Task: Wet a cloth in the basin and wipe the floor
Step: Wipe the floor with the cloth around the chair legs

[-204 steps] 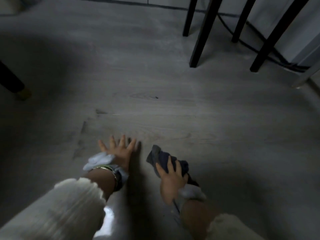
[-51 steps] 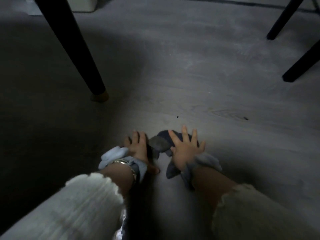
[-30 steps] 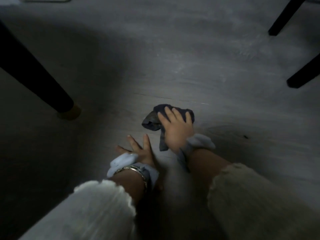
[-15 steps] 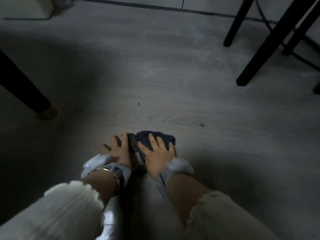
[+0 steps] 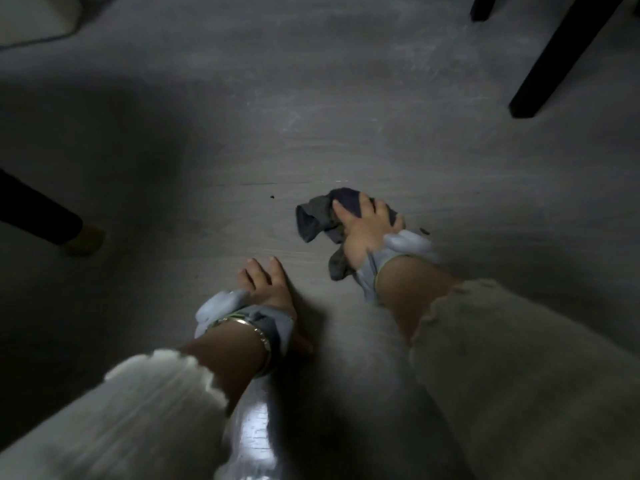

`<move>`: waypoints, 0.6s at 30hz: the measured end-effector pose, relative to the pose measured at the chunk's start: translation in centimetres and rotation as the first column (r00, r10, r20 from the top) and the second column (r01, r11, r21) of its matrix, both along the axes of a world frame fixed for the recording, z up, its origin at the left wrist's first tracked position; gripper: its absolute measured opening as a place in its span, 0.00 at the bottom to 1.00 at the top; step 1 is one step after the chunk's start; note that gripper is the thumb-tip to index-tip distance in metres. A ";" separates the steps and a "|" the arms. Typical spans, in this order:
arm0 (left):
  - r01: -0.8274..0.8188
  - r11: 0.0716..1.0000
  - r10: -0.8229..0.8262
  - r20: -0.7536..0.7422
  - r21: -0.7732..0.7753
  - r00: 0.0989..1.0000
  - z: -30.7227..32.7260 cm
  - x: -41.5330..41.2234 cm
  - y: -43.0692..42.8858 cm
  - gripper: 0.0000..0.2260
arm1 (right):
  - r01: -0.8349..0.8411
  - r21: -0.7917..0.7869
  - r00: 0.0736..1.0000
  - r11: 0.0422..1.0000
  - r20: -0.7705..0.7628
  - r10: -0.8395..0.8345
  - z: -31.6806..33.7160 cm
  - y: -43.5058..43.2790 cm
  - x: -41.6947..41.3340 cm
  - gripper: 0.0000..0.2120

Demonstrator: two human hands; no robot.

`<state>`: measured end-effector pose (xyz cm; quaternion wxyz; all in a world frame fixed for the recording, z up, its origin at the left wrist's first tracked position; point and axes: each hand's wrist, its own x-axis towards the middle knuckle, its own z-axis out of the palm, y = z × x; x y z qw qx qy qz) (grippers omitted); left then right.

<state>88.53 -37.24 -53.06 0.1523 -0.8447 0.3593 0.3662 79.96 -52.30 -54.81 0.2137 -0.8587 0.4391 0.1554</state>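
Observation:
A dark grey-blue cloth (image 5: 317,216) lies bunched on the grey wood-look floor (image 5: 311,98) right of centre. My right hand (image 5: 363,233) presses down on it, fingers spread over the top and gripping it. My left hand (image 5: 265,284) rests flat on the floor below and left of the cloth, fingers apart, holding nothing. Both wrists wear pale blue bands below white ruffled sleeves. No basin is in view.
A black furniture leg with a tan foot (image 5: 83,239) stands at the left edge. Another black leg (image 5: 554,64) slants down at the upper right. A pale object (image 5: 34,15) sits in the top left corner. Small dark specks (image 5: 272,196) lie on the floor.
My right hand has pushed the cloth forward and to the right, away from my left hand. The left hand stays planted on the floor. The view has shifted.

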 end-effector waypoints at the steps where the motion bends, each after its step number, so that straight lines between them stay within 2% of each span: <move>1: 0.021 1.000 -0.021 0.013 0.016 1.000 -0.2 -0.1 -0.3 0.67 | 0.014 -0.003 1.000 1.000 -0.006 -0.014 0.1 0.0 -0.2 0.39; 7: 0.042 0.999 -0.042 0.028 0.013 0.999 -0.2 -0.1 -0.4 0.66 | 0.011 -0.035 1.000 0.999 -0.014 -0.011 -0.1 2.2 -1.8 0.35; 12: 0.054 0.996 -0.049 0.061 -0.072 0.997 -0.1 -0.5 0.2 0.66 | -0.032 -0.009 0.999 0.999 -0.038 0.032 0.2 6.4 -7.2 0.35; 14: 0.044 0.990 -0.035 0.074 -0.132 0.997 -0.2 -0.6 0.9 0.63 | -0.010 0.009 1.000 1.000 -0.018 0.010 -0.4 7.7 -9.2 0.29; 16: 0.042 0.985 -0.029 0.078 -0.170 0.997 0.1 -1.7 1.7 0.58 | -0.006 -0.047 1.000 0.999 -0.027 0.005 -1.2 8.9 -11.9 0.27; 18: 0.057 0.983 -0.040 0.100 -0.177 0.994 -0.1 -2.5 2.4 0.53 | 0.011 -0.210 1.000 0.978 0.005 -0.011 -2.2 8.8 -13.8 0.29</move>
